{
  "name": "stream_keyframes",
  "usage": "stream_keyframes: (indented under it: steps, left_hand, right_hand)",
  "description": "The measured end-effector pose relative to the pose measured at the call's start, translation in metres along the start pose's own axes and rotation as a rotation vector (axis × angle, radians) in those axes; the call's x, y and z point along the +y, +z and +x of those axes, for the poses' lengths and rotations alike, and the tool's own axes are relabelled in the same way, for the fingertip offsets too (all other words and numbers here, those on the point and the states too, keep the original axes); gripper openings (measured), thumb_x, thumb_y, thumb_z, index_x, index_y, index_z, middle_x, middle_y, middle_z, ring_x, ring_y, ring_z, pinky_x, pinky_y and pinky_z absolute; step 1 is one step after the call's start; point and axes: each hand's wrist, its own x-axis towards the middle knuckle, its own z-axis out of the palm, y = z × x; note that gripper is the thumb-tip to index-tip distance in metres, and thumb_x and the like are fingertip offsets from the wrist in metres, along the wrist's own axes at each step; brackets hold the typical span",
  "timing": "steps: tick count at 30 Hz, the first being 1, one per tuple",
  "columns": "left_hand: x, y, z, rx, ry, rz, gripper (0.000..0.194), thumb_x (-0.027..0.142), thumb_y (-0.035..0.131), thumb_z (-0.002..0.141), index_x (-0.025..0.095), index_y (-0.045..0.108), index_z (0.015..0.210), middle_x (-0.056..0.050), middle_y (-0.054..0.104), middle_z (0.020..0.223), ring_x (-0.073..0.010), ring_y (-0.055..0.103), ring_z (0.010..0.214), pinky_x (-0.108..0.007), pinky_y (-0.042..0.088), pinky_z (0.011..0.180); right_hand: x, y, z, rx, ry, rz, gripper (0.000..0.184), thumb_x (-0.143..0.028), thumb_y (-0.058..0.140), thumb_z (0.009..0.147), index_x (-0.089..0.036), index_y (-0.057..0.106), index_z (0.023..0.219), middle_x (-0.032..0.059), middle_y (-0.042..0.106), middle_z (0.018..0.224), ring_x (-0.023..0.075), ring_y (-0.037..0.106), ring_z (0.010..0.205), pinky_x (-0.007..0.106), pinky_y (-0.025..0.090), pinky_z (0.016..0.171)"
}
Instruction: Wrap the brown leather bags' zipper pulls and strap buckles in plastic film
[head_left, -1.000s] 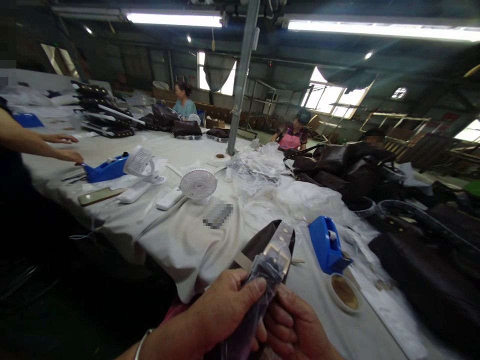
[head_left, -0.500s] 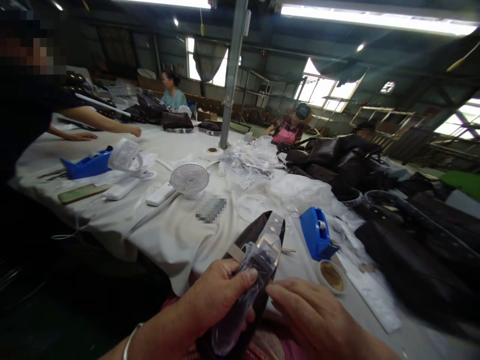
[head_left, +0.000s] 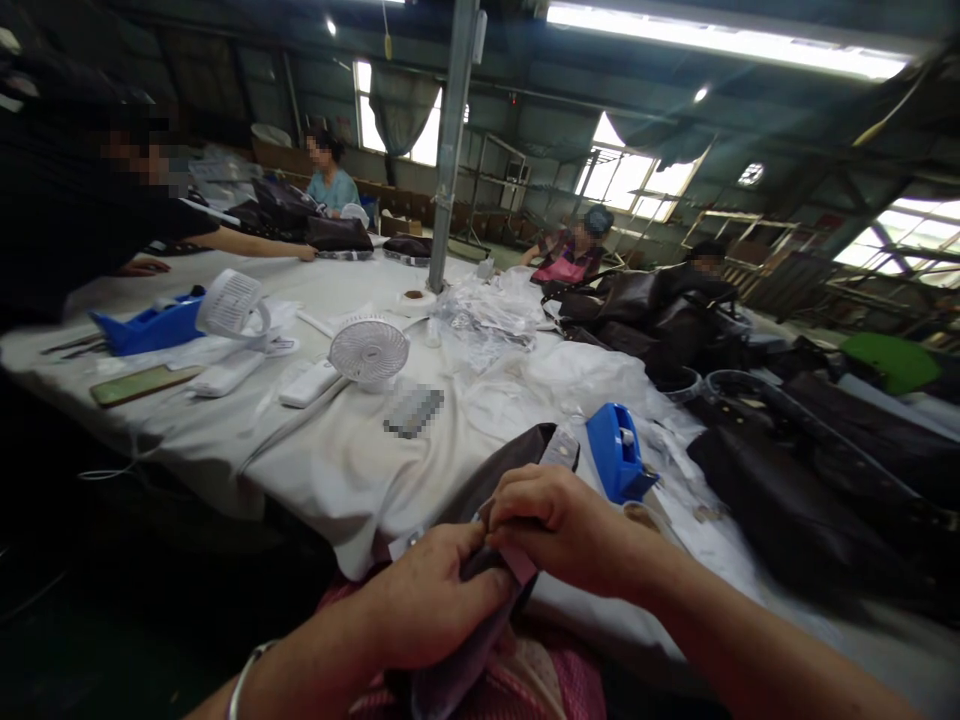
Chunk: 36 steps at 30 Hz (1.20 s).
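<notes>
A dark brown leather-like bag [head_left: 514, 458] rests over my lap against the table edge, its far end pointing away from me. My left hand [head_left: 431, 600] is closed around its near side, the thumb lying along the top. Over the bag's middle, my right hand [head_left: 551, 515] is closed in a pinch beside the left fingertips; the exact part between its fingers is hidden. A pinkish strip [head_left: 519, 562] shows just below the right fingers. Clear plastic film [head_left: 561, 450] covers a strap end with a metal stud at the far tip.
A blue tape dispenser [head_left: 619, 455] and a tape roll [head_left: 645, 517] stand right of the bag. Clear plastic bags [head_left: 487, 315] and dark bags [head_left: 795, 500] lie beyond. Two small fans [head_left: 369, 350] and a phone [head_left: 142, 385] are left. Co-workers sit or lean around the table [head_left: 315, 470].
My right hand has moved up and left onto the bag, pinching beside my left hand. The bag has tilted and the view has shifted slightly. At left, a co-worker leans farther over the table.
</notes>
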Motion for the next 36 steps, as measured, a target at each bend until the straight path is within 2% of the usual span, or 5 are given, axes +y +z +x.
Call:
stream_keyframes:
  steps: [8, 13, 18, 24, 36]
  left_hand:
    - [0.005, 0.001, 0.004, 0.041, 0.042, -0.015, 0.040, 0.054, 0.053, 0.089, 0.019, 0.073, 0.083, 0.000, 0.071, 0.059, -0.0178, 0.064, 0.051, -0.024, 0.043, 0.049]
    - [0.007, 0.006, 0.006, 0.051, 0.009, 0.000, 0.042, 0.053, 0.052, 0.090, 0.019, 0.069, 0.071, 0.000, 0.067, 0.052, -0.0168, 0.062, 0.047, -0.023, 0.037, 0.046]
    - [0.012, 0.008, 0.004, 0.071, 0.027, 0.038, 0.039, 0.048, 0.052, 0.090, 0.020, 0.067, 0.067, 0.001, 0.066, 0.050, -0.0167, 0.060, 0.047, -0.024, 0.037, 0.049]
    - [0.013, 0.005, 0.002, 0.072, 0.068, -0.002, 0.031, 0.045, 0.059, 0.086, 0.022, 0.072, 0.070, 0.001, 0.065, 0.049, -0.0199, 0.063, 0.055, -0.025, 0.039, 0.052]
    - [0.006, 0.004, 0.008, 0.017, 0.068, -0.035, 0.032, 0.044, 0.056, 0.089, 0.020, 0.075, 0.078, 0.001, 0.069, 0.057, -0.0163, 0.060, 0.052, -0.023, 0.037, 0.051]
  right_hand:
    - [-0.003, 0.015, -0.011, 0.228, 0.056, -0.010, 0.013, -0.014, 0.064, 0.086, -0.018, 0.075, 0.092, 0.0031, 0.074, 0.075, 0.0153, 0.067, 0.068, 0.025, 0.049, 0.063]
    - [-0.007, -0.005, -0.008, 0.052, 0.264, 0.142, 0.033, -0.014, 0.065, 0.087, -0.020, 0.069, 0.119, 0.0018, 0.076, 0.090, 0.0141, 0.068, 0.074, 0.024, 0.051, 0.068]
    - [-0.011, -0.031, 0.007, -0.247, 0.205, 0.001, 0.012, -0.022, 0.066, 0.090, -0.017, 0.076, 0.094, 0.0031, 0.073, 0.093, 0.0145, 0.066, 0.081, 0.025, 0.050, 0.074]
    - [-0.019, -0.035, 0.022, -0.405, 0.157, -0.139, 0.016, -0.011, 0.065, 0.085, -0.015, 0.072, 0.071, 0.0006, 0.067, 0.079, 0.0110, 0.061, 0.069, 0.022, 0.044, 0.065]
    - [-0.016, -0.020, 0.008, -0.240, -0.068, -0.254, 0.021, -0.008, 0.062, 0.086, -0.017, 0.062, 0.067, 0.0021, 0.063, 0.075, 0.0157, 0.060, 0.079, 0.029, 0.048, 0.078]
